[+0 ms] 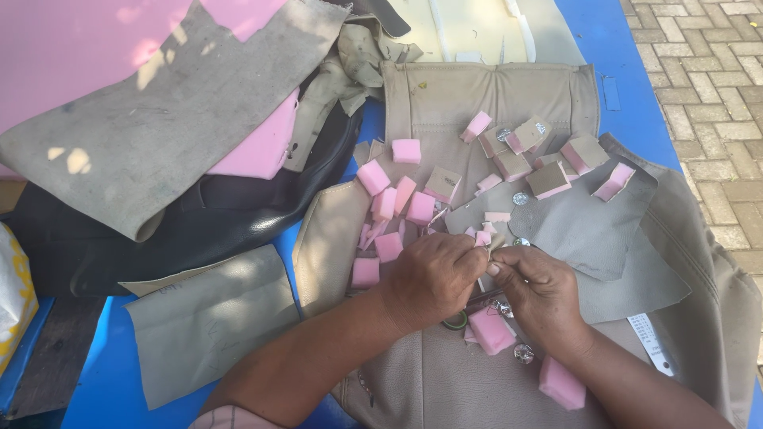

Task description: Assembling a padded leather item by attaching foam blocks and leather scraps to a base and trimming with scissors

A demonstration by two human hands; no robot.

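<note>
Over beige seat cover [445,103] on blue surface [87,389], both hands meeting at centre. Left hand [433,278] curling closed, fingertips pinching small pink foam scrap [482,237]. Right hand [540,290] pinching same scrap from other side, fingers closed around it. Pink foam cubes [389,202] lying scattered just above hands, some faced with beige fabric [548,179]. Grey leather piece [588,230] lying beside right hand. Larger pink foam block [491,330] sitting just beneath hands. Round metal buttons [520,198] lying near the cubes.
</note>
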